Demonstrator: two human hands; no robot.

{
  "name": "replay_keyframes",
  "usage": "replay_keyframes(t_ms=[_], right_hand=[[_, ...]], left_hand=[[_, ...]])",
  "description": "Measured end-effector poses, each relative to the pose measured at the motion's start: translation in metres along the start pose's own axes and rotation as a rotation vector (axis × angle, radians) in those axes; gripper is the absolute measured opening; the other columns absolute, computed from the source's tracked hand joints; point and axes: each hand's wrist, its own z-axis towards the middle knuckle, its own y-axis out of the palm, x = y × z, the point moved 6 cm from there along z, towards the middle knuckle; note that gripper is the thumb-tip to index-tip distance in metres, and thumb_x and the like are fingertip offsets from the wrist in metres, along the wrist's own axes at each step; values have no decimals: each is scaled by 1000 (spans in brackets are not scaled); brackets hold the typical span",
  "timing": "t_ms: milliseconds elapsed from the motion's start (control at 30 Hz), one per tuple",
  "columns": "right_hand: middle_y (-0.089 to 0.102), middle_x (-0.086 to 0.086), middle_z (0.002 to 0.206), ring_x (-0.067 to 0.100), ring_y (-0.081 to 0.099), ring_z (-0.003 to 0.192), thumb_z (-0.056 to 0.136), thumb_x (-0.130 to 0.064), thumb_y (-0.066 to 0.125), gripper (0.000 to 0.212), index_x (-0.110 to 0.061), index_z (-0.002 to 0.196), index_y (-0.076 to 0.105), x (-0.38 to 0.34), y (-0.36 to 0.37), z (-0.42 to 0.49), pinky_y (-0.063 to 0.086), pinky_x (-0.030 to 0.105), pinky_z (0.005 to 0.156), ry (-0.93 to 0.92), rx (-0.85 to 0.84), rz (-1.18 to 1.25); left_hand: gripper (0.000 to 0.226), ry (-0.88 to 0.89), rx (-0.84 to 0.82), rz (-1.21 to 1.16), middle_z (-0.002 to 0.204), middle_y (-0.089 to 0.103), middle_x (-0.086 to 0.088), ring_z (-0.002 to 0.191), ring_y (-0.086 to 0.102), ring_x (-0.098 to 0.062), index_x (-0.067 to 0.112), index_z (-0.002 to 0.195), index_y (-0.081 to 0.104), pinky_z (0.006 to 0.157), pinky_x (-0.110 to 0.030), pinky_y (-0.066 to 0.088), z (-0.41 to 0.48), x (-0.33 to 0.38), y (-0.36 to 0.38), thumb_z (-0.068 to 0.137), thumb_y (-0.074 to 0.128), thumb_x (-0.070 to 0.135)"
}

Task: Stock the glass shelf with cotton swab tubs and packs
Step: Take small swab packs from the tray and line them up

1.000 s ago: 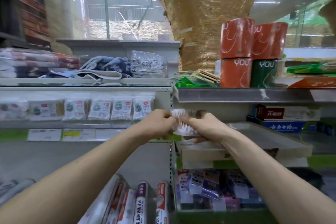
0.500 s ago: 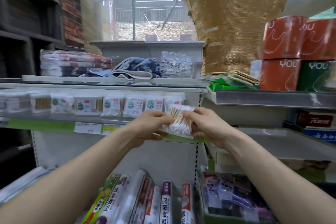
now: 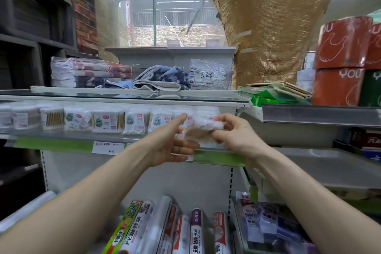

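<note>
At the far left a brick wall [image 3: 82,12] stands above dark shelving [image 3: 31,27]. Below it, the glass shelf [image 3: 115,137] carries a row of cotton swab packs [image 3: 107,121] standing side by side along its front. The ones at the far left end [image 3: 22,116] are too blurred to tell tub from pack. A handwritten price tag [image 3: 108,147] sits on the green strip [image 3: 53,145] under the shelf edge. On the shelf above lie wrapped folded towels [image 3: 90,72], a loose blue towel [image 3: 162,78] and a clear bag marked 8306 [image 3: 208,75].

The left hand [image 3: 173,142] is held in front of the right end of the row, palm turned to the right, thumb up and fingers stretched out. It grips nothing, and the left end of a cotton swab pack [image 3: 201,130] lies against its palm. The pack is blurred, in clear wrap with pale sticks inside. It is in the air just in front of the shelf edge, level with the shelved row and not set down. The right hand [image 3: 237,136] pinches the pack's right end between curled fingers and thumb.

Further right rises a woven golden pillar [image 3: 266,33], then stacked red rolls printed YOU [image 3: 340,64] and a grey metal tray [image 3: 329,169]. Along the bottom lie cling film rolls [image 3: 195,233].
</note>
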Motion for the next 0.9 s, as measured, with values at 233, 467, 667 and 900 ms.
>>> replay_keyframes(t_ms=[233,467,667,900], right_hand=[[65,2,95,14,61,77,89,7,43,29,-13,86,63,7,20,6,57,32,79,107,-86,69],[68,10,110,26,69,93,90,-5,58,43,-11,132,49,17,33,17,55,40,86,121,-119,39],[72,7,101,18,69,88,92,-12,58,12,-19,99,64,15,40,19,57,33,77,105,-118,27],[71,12,100,27,66,88,95,-23,58,12,-14,95,66,16,37,28,53,47,85,109,-8,29]], left_hand=[[15,80,40,-70,85,63,-9,66,60,-19,13,107,55,58,-29,55,11,6,-10,92,58,15],[17,97,69,-25,99,63,-15,87,57,-28,7,103,60,70,-35,51,23,3,-23,88,61,1],[7,145,64,-15,92,66,-12,80,62,-24,8,95,62,69,-34,51,27,4,-25,90,60,5],[9,156,10,-6,91,70,-10,81,66,-23,11,98,65,71,-35,55,27,2,-24,93,57,14]])
